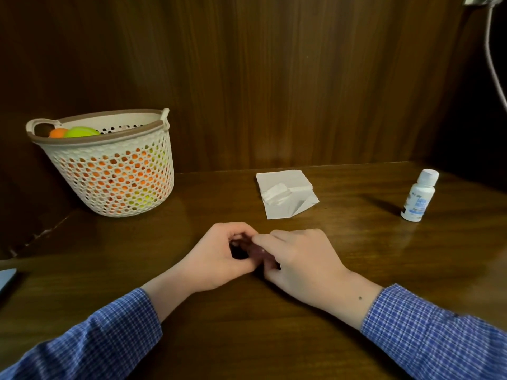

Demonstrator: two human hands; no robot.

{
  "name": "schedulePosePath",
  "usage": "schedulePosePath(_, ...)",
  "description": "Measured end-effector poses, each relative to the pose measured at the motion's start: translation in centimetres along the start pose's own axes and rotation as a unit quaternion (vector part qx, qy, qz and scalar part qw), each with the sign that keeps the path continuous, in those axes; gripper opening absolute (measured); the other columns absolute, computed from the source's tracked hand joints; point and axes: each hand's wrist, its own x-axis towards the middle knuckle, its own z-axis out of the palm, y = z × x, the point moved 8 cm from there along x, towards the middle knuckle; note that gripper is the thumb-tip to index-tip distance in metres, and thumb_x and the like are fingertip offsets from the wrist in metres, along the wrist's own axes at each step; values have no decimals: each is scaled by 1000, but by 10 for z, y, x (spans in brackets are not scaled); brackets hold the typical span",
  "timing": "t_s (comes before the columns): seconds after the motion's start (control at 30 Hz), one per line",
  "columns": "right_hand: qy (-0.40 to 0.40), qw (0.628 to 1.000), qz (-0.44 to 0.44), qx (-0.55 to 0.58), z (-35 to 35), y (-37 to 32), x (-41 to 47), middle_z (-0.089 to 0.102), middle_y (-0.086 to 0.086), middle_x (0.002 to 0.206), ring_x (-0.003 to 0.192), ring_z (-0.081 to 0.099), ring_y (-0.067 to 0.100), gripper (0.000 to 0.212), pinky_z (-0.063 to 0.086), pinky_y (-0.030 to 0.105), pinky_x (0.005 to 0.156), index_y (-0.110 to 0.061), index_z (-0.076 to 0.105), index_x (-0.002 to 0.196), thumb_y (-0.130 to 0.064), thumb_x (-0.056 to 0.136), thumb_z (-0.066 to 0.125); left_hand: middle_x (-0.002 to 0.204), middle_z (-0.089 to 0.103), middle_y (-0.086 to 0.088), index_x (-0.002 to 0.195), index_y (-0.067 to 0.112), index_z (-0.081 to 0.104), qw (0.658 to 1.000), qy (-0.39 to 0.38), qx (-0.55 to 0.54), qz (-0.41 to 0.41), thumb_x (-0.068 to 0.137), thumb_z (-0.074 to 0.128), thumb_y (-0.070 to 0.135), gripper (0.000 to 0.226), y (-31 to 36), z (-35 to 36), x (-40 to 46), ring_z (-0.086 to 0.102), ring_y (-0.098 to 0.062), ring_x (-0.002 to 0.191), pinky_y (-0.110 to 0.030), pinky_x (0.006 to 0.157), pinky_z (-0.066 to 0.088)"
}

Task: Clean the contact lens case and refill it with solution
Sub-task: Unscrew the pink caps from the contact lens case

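Note:
A small dark contact lens case (256, 252) sits low on the wooden table (247, 338) between my two hands, mostly hidden by fingers. My left hand (219, 259) curls round its left part. My right hand (299, 259) pinches its right part with thumb and fingertips. A white solution bottle (419, 195) with a white cap and blue label stands upright at the right, well away from both hands. A white tissue (285, 194), partly folded and crumpled, lies just beyond my hands.
A white perforated basket (109, 171) holding orange and yellow-green items stands at the back left. A wood-panelled wall rises behind the table. A white cable (492, 64) hangs at the top right. A grey flat object's corner (6, 278) shows at the left edge.

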Motion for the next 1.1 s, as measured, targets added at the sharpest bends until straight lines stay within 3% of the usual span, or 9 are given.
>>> schedulePosePath(0.13,-4,1000,-6,23,1,3,0,71,-10,82,65,63,8,29,52,25,54,-26,69,117,-28,87,68,110,73,15,115,28,69,1000,6,-5,-4,82,84,14,39,-2,-2,0,69,-4,107,-18,93,54)
schedulePosePath(0.23,-22,997,7,76,-2,14,0,73,-19,92,78,66,-1,44,49,9,67,-37,60,131,-40,87,66,114,72,15,123,30,63,1000,-9,0,-14,82,85,20,49,-6,0,-1,67,-1,111,-21,98,53)
schedulePosePath(0.33,-27,992,41,114,-3,28,-1,73,-26,96,88,67,-5,53,49,8,78,-42,53,139,-52,87,60,118,72,15,130,34,57,999,-36,2,-35,81,86,24,57,-11,4,-1,65,1,116,-24,105,50)
schedulePosePath(0.43,4,976,98,193,-1,43,-4,73,-27,96,94,68,-8,40,54,11,83,-41,62,128,-48,89,65,117,73,16,134,33,53,998,-52,-1,-46,78,88,26,66,-14,5,1,65,2,117,-22,106,47)
schedulePosePath(0.5,46,955,153,248,0,57,-5,72,-26,93,93,68,-8,23,56,11,80,-41,65,110,-37,89,73,116,72,19,132,33,53,997,-59,-4,-51,75,90,26,68,-14,6,1,65,2,116,-19,105,45)
schedulePosePath(0.6,79,923,225,303,6,75,-7,71,-22,87,89,69,-5,20,53,7,72,-38,64,92,-25,88,78,113,74,16,130,34,53,996,-67,-11,-54,73,91,27,69,-15,8,2,65,1,117,-22,105,43)
schedulePosePath(0.77,71,884,283,365,22,85,-7,75,-14,77,75,74,1,17,56,11,69,-33,66,89,-21,90,77,111,75,19,132,37,50,995,-79,-2,-65,74,91,31,71,-17,9,1,63,5,117,-21,105,37)
schedulePosePath(0.97,90,893,271,348,15,81,-8,72,-20,85,87,69,-4,20,53,8,70,-39,66,88,-26,87,80,111,76,14,137,33,49,996,-62,2,-70,72,92,31,77,-17,8,1,64,0,117,-36,116,38)
schedulePosePath(1.1,122,938,174,274,-13,68,-10,67,-23,94,92,65,6,12,53,12,70,-41,67,87,-33,86,77,111,75,18,138,33,48,997,-30,8,-71,71,92,35,80,-20,4,-1,64,2,117,-36,117,38)
